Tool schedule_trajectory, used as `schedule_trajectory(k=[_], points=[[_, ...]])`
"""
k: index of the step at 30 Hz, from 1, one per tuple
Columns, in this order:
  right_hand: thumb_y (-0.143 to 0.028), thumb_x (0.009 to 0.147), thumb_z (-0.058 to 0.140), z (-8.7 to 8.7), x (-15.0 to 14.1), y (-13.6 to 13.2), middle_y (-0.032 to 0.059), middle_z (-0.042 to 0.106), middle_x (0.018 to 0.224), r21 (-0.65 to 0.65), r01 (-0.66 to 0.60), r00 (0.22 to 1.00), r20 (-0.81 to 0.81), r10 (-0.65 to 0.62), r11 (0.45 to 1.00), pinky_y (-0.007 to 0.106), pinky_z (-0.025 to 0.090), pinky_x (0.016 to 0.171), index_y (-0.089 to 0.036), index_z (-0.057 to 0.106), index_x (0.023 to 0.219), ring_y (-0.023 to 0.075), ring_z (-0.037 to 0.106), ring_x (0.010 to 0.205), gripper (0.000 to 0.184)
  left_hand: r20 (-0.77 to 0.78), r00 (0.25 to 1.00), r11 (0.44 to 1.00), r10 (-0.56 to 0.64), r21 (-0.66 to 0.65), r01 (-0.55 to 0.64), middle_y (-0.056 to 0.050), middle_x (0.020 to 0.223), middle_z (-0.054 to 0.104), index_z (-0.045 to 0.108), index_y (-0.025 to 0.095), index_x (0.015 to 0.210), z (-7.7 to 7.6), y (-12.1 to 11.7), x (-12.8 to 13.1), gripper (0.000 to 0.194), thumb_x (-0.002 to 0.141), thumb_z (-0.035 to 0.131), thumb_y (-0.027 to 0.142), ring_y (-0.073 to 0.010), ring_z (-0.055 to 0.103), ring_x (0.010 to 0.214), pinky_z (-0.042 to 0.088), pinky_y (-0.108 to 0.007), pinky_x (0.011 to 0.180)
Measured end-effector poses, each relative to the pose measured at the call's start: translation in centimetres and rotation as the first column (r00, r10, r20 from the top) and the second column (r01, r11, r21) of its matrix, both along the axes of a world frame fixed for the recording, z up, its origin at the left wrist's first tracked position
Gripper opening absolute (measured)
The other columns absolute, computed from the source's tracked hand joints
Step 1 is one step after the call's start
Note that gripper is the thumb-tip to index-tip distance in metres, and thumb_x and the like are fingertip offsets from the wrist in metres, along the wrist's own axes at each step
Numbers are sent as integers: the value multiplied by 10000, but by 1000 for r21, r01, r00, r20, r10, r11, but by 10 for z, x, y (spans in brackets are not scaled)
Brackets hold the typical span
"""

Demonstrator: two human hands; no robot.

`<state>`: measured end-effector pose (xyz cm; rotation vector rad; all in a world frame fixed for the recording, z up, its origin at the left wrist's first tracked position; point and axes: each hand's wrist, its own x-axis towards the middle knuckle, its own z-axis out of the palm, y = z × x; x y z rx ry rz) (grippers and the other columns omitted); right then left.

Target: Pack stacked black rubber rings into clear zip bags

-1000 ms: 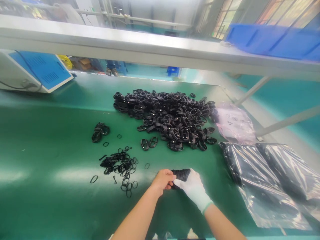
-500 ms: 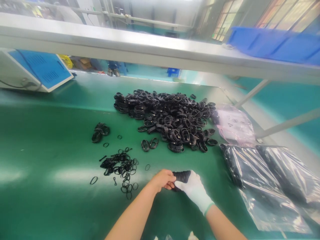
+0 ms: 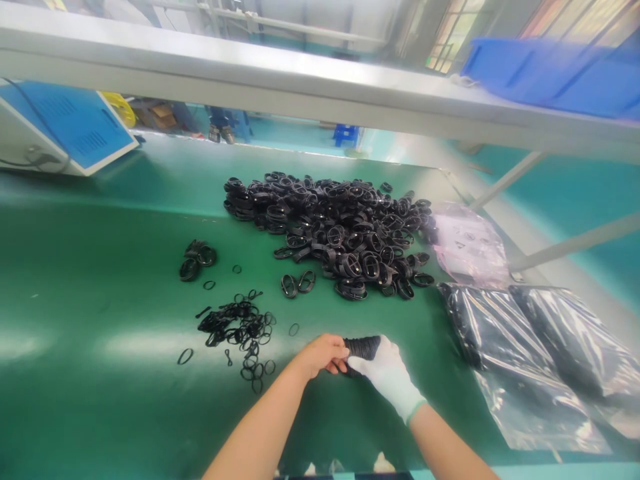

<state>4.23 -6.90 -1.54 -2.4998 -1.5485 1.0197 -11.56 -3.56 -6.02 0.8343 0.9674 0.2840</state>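
Note:
My right hand (image 3: 384, 371), in a white glove, is wrapped round a stack of black rubber rings (image 3: 364, 347) just above the green table (image 3: 100, 387). My bare left hand (image 3: 323, 354) pinches the left end of the same stack, fingers curled. To the left of my hands lies a scatter of small thin black rings (image 3: 235, 328). Behind them a large heap of bundled black rings (image 3: 335, 230) covers the middle of the table. Two loose bundles (image 3: 297, 284) lie in front of the heap.
Clear plastic bags of black parts (image 3: 530, 347) lie at the right, with a pinkish bag (image 3: 467, 243) behind them. A small group of bundles (image 3: 195, 260) sits left of the heap. A blue and white machine (image 3: 60, 130) stands at the far left. A metal shelf (image 3: 300, 83) with a blue bin (image 3: 550, 73) runs overhead.
Both hands stay on the stack of rings with little visible movement. The view has shifted slightly, so things sit a bit higher and further left in the picture.

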Motion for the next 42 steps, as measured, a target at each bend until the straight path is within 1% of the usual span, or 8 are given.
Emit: schedule_trajectory(k=[7, 11, 15, 17, 20, 26, 32, 42], points=[[-546, 574, 598, 3, -1, 0, 172, 480, 1150, -13, -13, 1000, 16, 14, 1000, 387, 424, 829, -142, 425, 1147, 314, 482, 1087, 722, -84, 996, 997, -36, 60, 41, 16, 528, 533, 462, 170, 627, 4, 0, 1, 259, 657, 567, 405, -107, 552, 517, 380, -194, 460], [-534, 581, 597, 3, -2, 0, 178, 466, 1167, -14, -9, 1000, 11, 9, 1000, 397, 408, 855, -137, 416, 1156, 316, 464, 1110, 722, -277, 957, 977, 84, 211, -24, -17, 700, 584, 527, 174, 749, 16, -10, -1, 82, 736, 472, 234, -125, 570, 629, 429, -261, 607], [-504, 575, 609, 2, -2, 0, 177, 462, 1170, -14, 7, 1000, -1, -7, 1000, 405, 393, 873, -135, 408, 1169, 318, 449, 1128, 728, -445, 864, 801, 234, 592, 88, -7, 1101, 524, 510, 263, 1060, 22, -20, 1, 400, 714, 429, 80, -123, 548, 885, 404, -252, 792], [-493, 576, 612, 2, -2, 0, 172, 470, 1159, -16, 14, 1000, -7, -14, 1000, 407, 392, 872, -139, 408, 1171, 317, 452, 1124, 721, -477, 843, 667, 250, 715, 207, 1, 1093, 528, 530, 268, 1069, 17, -21, 5, 435, 712, 407, 53, -126, 539, 918, 403, -239, 815], [-495, 582, 610, 4, -3, 1, 170, 473, 1155, -26, 24, 1000, -6, -24, 999, 406, 393, 870, -144, 409, 1173, 315, 464, 1110, 716, -464, 832, 601, 303, 771, 212, -2, 964, 571, 592, 241, 952, 3, -19, 15, 365, 741, 362, 51, -125, 544, 902, 407, -233, 832], [-499, 584, 603, 5, -5, 3, 180, 444, 1180, -62, 50, 999, 18, -49, 997, 406, 393, 871, -129, 382, 1197, 315, 462, 1110, 749, -468, 818, 651, 334, 742, 159, -9, 907, 579, 617, 238, 915, -1, -15, 17, 361, 758, 341, 66, -127, 549, 873, 414, -251, 833], [-493, 577, 611, 2, -3, 1, 175, 434, 1185, -37, 52, 999, 18, -51, 998, 394, 395, 874, -135, 383, 1196, 315, 456, 1115, 750, -383, 920, 798, 79, 577, 172, -37, 1364, 339, 302, 261, 1328, 23, -29, -3, 811, 589, 616, 152, -198, 426, 1146, 354, -304, 966], [-428, 586, 606, 4, 2, 1, 169, 449, 1157, -11, 19, 999, -31, -19, 1000, 380, 390, 881, -129, 414, 1173, 309, 467, 1099, 686, -427, 900, 795, 87, 574, 196, 2, 1320, 405, 366, 302, 1274, 24, -31, -2, 796, 549, 678, 195, -198, 467, 1096, 337, -315, 976]])
